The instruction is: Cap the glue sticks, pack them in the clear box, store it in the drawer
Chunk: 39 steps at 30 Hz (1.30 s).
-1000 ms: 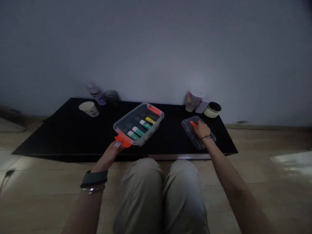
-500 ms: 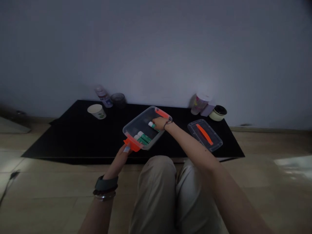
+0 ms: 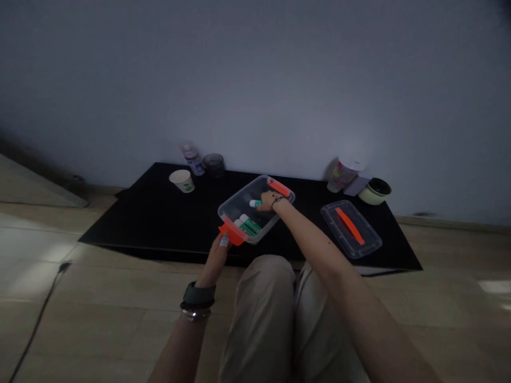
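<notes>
Two white-capped green glue sticks lie side by side toward the near end of an open-topped clear plastic box at the middle of the black table. The right hand is inside the box, its fingers clamped on a third glue stick, whose white cap points left. At the box's near-left end, the left hand grips an orange latch; its thumb shows, but I cannot tell how the hidden fingers beneath sit. Another orange latch marks the far end. Right of the box, apart from it, the clear lid lies flat, its orange handle uppermost. Farther back on the left stand a paper cup, a purple-labelled bottle and a dark glass bowl; back right, a patterned cup, a lilac carton and a cream pot cluster together.
</notes>
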### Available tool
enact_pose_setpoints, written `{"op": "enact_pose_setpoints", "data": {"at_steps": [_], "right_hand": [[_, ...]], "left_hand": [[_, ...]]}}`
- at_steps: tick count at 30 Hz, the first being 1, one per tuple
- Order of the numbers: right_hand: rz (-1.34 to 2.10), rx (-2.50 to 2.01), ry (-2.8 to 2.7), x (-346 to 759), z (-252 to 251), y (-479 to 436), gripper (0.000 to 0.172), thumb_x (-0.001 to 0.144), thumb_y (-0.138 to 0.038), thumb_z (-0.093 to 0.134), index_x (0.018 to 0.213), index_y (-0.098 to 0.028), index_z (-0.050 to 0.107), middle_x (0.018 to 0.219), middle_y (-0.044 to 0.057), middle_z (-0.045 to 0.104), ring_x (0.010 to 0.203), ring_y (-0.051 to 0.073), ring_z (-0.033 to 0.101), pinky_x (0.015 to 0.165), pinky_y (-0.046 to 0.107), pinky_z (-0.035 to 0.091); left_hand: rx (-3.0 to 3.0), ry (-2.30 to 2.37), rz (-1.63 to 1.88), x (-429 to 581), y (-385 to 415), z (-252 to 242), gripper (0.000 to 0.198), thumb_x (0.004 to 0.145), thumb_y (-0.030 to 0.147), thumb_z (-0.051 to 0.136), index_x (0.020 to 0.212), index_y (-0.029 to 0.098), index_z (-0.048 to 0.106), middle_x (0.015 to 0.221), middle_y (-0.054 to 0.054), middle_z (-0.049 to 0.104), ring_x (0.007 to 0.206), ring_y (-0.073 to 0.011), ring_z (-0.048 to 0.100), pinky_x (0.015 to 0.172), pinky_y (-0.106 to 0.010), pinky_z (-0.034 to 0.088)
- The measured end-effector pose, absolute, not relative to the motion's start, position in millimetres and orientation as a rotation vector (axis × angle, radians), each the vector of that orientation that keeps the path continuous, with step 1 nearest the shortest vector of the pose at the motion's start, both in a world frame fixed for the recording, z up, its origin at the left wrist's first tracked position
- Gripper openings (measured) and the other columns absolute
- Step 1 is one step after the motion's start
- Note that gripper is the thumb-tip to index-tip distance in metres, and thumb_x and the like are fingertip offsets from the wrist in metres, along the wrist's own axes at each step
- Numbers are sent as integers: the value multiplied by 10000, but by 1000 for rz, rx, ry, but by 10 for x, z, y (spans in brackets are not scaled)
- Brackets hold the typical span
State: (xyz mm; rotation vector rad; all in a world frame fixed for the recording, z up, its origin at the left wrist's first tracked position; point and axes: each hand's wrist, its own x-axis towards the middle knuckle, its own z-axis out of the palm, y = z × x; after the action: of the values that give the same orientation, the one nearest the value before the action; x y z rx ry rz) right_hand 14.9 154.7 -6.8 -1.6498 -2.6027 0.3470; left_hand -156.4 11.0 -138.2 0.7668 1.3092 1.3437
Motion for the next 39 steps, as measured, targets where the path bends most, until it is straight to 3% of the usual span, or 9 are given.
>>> {"op": "enact_pose_setpoints", "data": {"at_steps": [5,9,11,14,18,21,26,33,39], "right_hand": [[186,-1605,-2512,776,248,1200,438,974,-396,480,1314,-123,522,1093,152,721,950,255,698,785,308,499],[220,-1605,-2561,1293,374,507,412,940,-350,510,1315,-182,477,1061,92,726,906,239,705,723,288,478],[258,-1637,-2722,1416,311,206,377,909,-345,565,1257,-204,523,1005,74,737,873,255,715,689,296,476],[261,-1550,-2917,1461,166,-99,249,925,-302,555,1148,-197,587,978,85,740,863,261,723,652,299,476],[126,-1420,-2950,1460,72,-316,208,983,-173,426,1075,-144,611,941,119,733,813,238,722,597,296,467],[-30,-1359,-2934,1484,64,-408,194,973,-117,423,973,-130,617,859,119,722,737,226,705,555,297,443],[-358,-1254,-2793,1617,-41,-483,215,966,-90,408,846,-158,574,698,71,661,594,198,637,499,295,354],[-535,-984,-2682,1891,-198,-423,204,930,-88,447,766,-195,502,611,14,572,520,159,536,512,309,245],[-622,-895,-2570,1890,-159,-289,256,942,-91,438,716,-199,491,561,-12,500,512,137,436,536,324,186]], "left_hand": [[913,1613,1434,-1569,36,-1256,733,784,650,618,1272,111,528,1306,-197,611,1279,-358,546,1102,-552,406],[1735,1865,1682,-1276,-316,-795,715,891,360,613,1496,138,305,1594,-217,290,1496,-324,271,1212,-523,246],[2367,1634,1479,-1017,-498,-556,736,876,281,635,1523,177,298,1566,-176,373,1485,-309,300,1205,-490,274],[2808,1354,908,-645,-627,-386,614,904,206,562,1491,177,383,1390,-147,591,1331,-285,516,1127,-444,379],[2716,1452,283,-368,-562,-390,503,819,69,504,1311,148,578,1122,-142,715,986,-271,682,867,-392,500],[2531,1477,3,-240,-466,-307,369,783,68,507,1098,175,669,1026,-126,731,928,-272,688,792,-367,493],[2395,1522,-132,-60,-387,-106,196,812,153,518,920,215,670,883,-88,749,827,-264,707,675,-319,446],[2361,1425,-247,42,-409,-77,202,821,195,511,926,210,682,791,-110,736,717,-273,706,597,-304,422],[2336,1403,-165,8,-215,-30,155,722,181,562,823,214,675,731,-87,718,653,-255,679,585,-305,419]]}}
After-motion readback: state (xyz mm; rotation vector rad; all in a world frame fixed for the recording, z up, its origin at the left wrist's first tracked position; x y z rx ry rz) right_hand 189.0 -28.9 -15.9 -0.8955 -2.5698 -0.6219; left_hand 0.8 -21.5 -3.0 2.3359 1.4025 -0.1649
